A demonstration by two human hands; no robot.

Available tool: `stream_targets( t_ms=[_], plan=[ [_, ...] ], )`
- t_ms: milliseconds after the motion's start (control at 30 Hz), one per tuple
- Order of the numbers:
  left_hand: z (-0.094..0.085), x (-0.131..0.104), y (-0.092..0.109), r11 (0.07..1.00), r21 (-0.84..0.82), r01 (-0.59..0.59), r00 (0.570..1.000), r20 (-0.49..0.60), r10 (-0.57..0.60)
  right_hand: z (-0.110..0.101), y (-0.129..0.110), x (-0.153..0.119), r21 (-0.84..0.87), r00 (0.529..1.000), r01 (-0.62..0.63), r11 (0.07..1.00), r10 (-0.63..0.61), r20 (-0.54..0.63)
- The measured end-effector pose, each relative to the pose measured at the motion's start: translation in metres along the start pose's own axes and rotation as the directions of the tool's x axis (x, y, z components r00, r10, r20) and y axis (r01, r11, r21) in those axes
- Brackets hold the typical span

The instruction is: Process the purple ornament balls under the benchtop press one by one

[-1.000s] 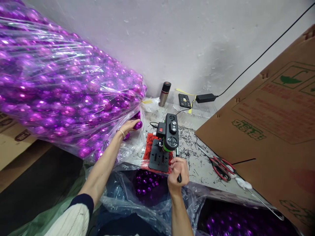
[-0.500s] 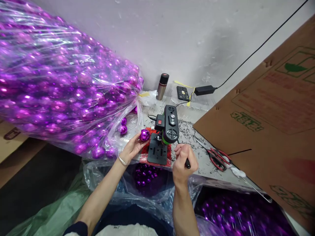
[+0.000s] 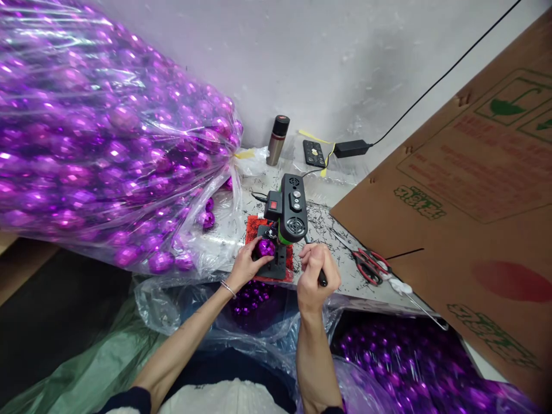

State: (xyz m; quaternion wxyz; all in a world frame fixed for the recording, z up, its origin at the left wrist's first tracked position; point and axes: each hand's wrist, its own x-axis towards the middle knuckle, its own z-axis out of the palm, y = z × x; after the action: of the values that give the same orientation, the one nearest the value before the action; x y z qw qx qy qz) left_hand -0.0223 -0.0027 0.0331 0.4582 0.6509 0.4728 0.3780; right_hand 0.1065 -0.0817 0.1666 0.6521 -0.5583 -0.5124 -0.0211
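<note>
A small black drill-press-like machine (image 3: 294, 208) with a red switch stands on a red mat (image 3: 251, 227) on the bench. My left hand (image 3: 247, 263) grips a shiny purple faceted ball (image 3: 265, 247) over the machine's black base plate (image 3: 278, 265), just below the machine head. To the right of the machine, my right hand (image 3: 317, 273) is closed round a lever handle with a black end (image 3: 322, 278). Two loose purple balls (image 3: 209, 219) lie left of the mat.
A large clear bag of purple balls (image 3: 116, 149) fills the left. Scissors (image 3: 371, 265) lie on the right, beside a tall cardboard box (image 3: 474, 190). Behind stand a flask (image 3: 278, 141), a phone (image 3: 314, 153) and a power adapter (image 3: 351, 149). More purple balls (image 3: 405, 356) are below.
My left hand has moved right with the ball, from beside the base plate to over it. My right hand stays on the lever. The whole view has shifted slightly.
</note>
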Motion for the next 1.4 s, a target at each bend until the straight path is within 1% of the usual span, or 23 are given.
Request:
stream_targets(
  t_ms=[67,200,333,400,533,667,800,1000,1167,1267,1400],
  plan=[
    [0.004,0.001,0.0,0.995,0.061,-0.077,0.997,-0.005,0.078,0.0,0.001,-0.001,-0.003,1.0,0.004,1.0,-0.004,0.0],
    [0.01,0.0,-0.003,0.967,0.126,-0.22,0.975,0.026,0.219,0.0,0.002,-0.003,0.012,0.999,0.037,0.999,-0.037,-0.012],
    [0.016,-0.004,-0.009,0.94,0.182,-0.29,0.957,0.027,0.289,-0.001,0.003,-0.005,-0.002,0.998,0.058,0.998,-0.058,-0.004],
    [0.02,-0.005,-0.011,0.934,0.196,-0.299,0.954,0.033,0.298,-0.002,0.003,-0.006,-0.016,0.998,0.059,0.998,-0.059,-0.005],
    [0.025,-0.001,-0.01,0.941,0.185,-0.284,0.959,0.059,0.278,-0.003,0.004,-0.009,-0.032,0.998,0.06,0.998,-0.06,-0.009],
    [0.025,0.001,-0.008,0.944,0.153,-0.292,0.956,0.065,0.285,-0.003,0.006,-0.012,-0.035,0.996,0.086,0.996,-0.086,0.004],
    [0.025,-0.001,-0.009,0.944,0.159,-0.288,0.957,0.068,0.28,-0.003,0.01,-0.019,-0.04,0.994,0.105,0.994,-0.105,-0.008],
    [0.026,-0.002,-0.012,0.939,0.206,-0.276,0.961,0.06,0.269,0.001,0.028,-0.039,-0.076,0.992,0.12,0.99,-0.123,-0.028],
    [0.027,-0.002,-0.013,0.927,0.223,-0.301,0.954,0.063,0.294,0.01,0.046,-0.052,-0.057,0.974,0.209,0.976,-0.213,-0.076],
    [0.027,-0.002,-0.014,0.916,0.232,-0.328,0.944,0.056,0.324,0.014,0.052,-0.055,-0.034,0.964,0.241,0.97,-0.244,-0.106],
    [0.028,-0.003,-0.017,0.903,0.261,-0.341,0.939,0.045,0.342,0.016,0.054,-0.057,-0.042,0.965,0.232,0.972,-0.235,-0.114]
  ],
)
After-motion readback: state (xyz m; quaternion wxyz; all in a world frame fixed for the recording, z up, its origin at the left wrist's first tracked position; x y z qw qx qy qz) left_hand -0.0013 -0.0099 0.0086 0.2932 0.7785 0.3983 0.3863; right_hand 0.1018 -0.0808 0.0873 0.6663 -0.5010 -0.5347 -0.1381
